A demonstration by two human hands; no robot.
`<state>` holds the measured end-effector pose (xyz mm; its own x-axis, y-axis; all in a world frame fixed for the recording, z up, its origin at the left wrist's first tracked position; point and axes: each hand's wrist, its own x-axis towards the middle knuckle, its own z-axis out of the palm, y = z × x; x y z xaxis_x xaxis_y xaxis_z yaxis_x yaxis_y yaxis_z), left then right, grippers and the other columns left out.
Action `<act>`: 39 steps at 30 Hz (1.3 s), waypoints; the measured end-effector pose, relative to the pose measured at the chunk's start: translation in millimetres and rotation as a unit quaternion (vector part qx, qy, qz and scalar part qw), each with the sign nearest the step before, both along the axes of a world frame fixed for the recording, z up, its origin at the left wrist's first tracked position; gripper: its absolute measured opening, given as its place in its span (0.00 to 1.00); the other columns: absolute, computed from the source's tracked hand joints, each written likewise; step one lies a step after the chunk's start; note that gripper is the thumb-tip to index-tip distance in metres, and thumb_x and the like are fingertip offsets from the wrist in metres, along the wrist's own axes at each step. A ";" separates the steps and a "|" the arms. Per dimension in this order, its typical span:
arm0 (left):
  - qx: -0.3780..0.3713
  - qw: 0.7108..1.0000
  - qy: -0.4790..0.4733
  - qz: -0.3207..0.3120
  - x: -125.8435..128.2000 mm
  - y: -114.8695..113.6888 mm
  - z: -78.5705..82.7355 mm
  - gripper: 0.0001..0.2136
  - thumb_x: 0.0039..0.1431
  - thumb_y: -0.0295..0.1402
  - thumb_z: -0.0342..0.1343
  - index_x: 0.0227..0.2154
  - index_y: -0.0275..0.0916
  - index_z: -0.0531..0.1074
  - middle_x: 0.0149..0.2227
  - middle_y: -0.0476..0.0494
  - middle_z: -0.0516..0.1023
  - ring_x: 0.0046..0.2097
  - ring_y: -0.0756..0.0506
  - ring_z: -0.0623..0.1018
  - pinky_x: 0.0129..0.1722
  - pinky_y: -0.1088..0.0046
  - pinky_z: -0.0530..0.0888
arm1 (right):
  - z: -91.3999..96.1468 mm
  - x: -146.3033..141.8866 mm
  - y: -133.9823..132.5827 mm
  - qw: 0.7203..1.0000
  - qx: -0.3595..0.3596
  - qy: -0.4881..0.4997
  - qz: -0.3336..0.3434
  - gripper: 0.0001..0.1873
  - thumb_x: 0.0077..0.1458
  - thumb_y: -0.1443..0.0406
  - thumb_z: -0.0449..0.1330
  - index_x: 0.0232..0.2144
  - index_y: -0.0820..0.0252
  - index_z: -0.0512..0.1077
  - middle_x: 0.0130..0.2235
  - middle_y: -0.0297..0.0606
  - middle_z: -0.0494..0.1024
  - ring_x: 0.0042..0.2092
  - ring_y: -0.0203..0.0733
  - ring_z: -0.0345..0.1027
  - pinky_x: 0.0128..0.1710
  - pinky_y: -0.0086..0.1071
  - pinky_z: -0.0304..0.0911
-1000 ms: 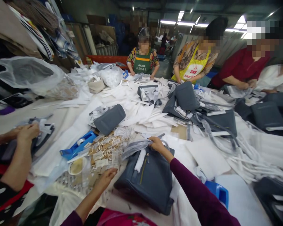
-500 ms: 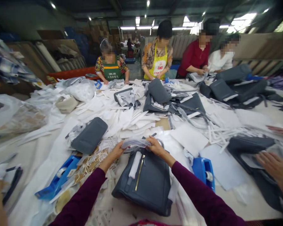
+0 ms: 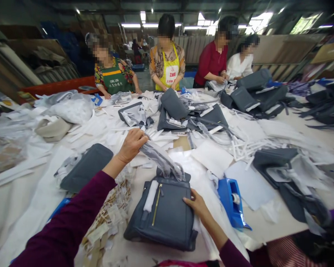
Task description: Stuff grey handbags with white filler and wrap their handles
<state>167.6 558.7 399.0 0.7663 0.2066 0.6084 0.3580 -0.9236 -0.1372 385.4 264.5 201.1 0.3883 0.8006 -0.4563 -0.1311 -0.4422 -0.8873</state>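
Observation:
A dark grey-blue backpack point(image 3: 171, 217) lies on the table in front of me. It has a gold zip on its front and a white-wrapped zip pull beside it. My left hand point(image 3: 132, 146) is closed round the far end of the plastic-wrapped strap point(image 3: 158, 155), pulled up and to the left from the bag's top. At the bag's right edge, my right hand point(image 3: 198, 204) grips the side, thumb on the front panel; some of its fingers are hidden behind the edge.
Blue tape dispensers point(image 3: 230, 202) flank the bag. A heap of corded tags point(image 3: 107, 215) is at left, near another grey bag point(image 3: 86, 168). White sheets point(image 3: 211, 157) and more bags point(image 3: 193, 115) cover the middle. Several co-workers point(image 3: 168, 65) stand across the table.
My left hand has drawn the strap up and leftward. My right hand has left the strap and moved down to the bag's right side. The view has turned slightly right.

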 end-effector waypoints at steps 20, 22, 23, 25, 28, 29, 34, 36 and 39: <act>0.089 0.987 0.130 -0.032 -29.6 62.4 -1.6 0.09 0.64 0.25 0.45 0.36 0.39 0.70 0.36 0.41 0.72 0.50 0.43 0.70 0.52 0.59 0.68 | 78.3 -50.0 257.6 0.916 0.197 -0.186 0.296 0.20 0.37 0.75 0.61 0.37 0.59 0.75 0.39 0.34 0.76 0.42 0.41 0.67 0.43 0.33 0.62; 0.084 0.987 0.134 -0.027 -28.5 68.5 -3.9 0.10 0.63 0.25 0.45 0.41 0.39 0.70 0.40 0.39 0.73 0.53 0.42 0.69 0.54 0.57 0.67 | 76.6 -60.5 273.8 0.920 0.195 -0.168 0.297 0.09 0.35 0.72 0.63 0.25 0.61 0.74 0.28 0.30 0.74 0.34 0.39 0.65 0.36 0.31 0.61; 0.081 0.987 0.138 -0.020 -29.8 72.9 -6.1 0.11 0.63 0.25 0.46 0.44 0.39 0.70 0.43 0.38 0.73 0.56 0.41 0.68 0.55 0.56 0.65 | 73.4 -63.2 278.2 0.924 0.193 -0.157 0.291 0.05 0.36 0.70 0.64 0.22 0.61 0.73 0.24 0.29 0.72 0.31 0.37 0.64 0.34 0.30 0.60; 0.063 0.987 0.145 0.002 -36.9 84.7 -14.1 0.15 0.63 0.26 0.47 0.52 0.40 0.66 0.51 0.35 0.71 0.60 0.39 0.64 0.58 0.53 0.63 | 64.3 -61.9 282.1 0.936 0.187 -0.131 0.268 0.05 0.39 0.66 0.64 0.22 0.62 0.73 0.22 0.28 0.71 0.27 0.35 0.62 0.29 0.29 0.58; 0.001 0.987 0.147 0.066 -55.9 101.2 -37.3 0.20 0.63 0.25 0.46 0.58 0.40 0.61 0.57 0.31 0.66 0.63 0.37 0.60 0.59 0.48 0.58 | 49.0 -44.5 284.2 0.960 0.170 -0.100 0.199 0.11 0.43 0.59 0.62 0.25 0.63 0.73 0.23 0.31 0.71 0.25 0.34 0.60 0.26 0.29 0.58; -0.026 0.985 0.134 0.104 -62.8 102.9 -47.4 0.21 0.63 0.23 0.43 0.58 0.39 0.60 0.58 0.30 0.65 0.63 0.37 0.60 0.59 0.45 0.56 | 44.4 -35.7 284.5 0.968 0.162 -0.094 0.170 0.13 0.44 0.57 0.61 0.27 0.63 0.73 0.24 0.32 0.72 0.25 0.34 0.61 0.26 0.29 0.59; -0.149 0.933 0.047 0.323 -85.3 45.2 -94.4 0.25 0.58 0.18 0.38 0.59 0.29 0.57 0.60 0.20 0.61 0.63 0.30 0.59 0.55 0.36 0.56 | 27.0 10.1 251.0 0.987 0.123 -0.085 0.051 0.23 0.42 0.52 0.62 0.37 0.61 0.73 0.37 0.40 0.77 0.38 0.42 0.69 0.39 0.37 0.66; -0.201 0.919 0.075 0.331 -90.1 -8.9 -107.0 0.26 0.56 0.19 0.43 0.59 0.24 0.56 0.59 0.17 0.61 0.61 0.27 0.61 0.53 0.43 0.63 | 18.7 21.0 207.5 0.990 0.109 -0.085 0.021 0.25 0.42 0.51 0.63 0.40 0.61 0.73 0.43 0.43 0.77 0.43 0.46 0.69 0.45 0.41 0.65; -0.267 0.902 0.049 0.336 -97.0 -97.2 -122.4 0.28 0.57 0.26 0.48 0.61 0.26 0.52 0.59 0.20 0.60 0.60 0.28 0.61 0.54 0.45 0.64 | -0.9 21.5 119.8 0.996 0.074 -0.054 0.004 0.27 0.46 0.48 0.60 0.41 0.62 0.74 0.45 0.49 0.77 0.46 0.51 0.71 0.48 0.46 0.64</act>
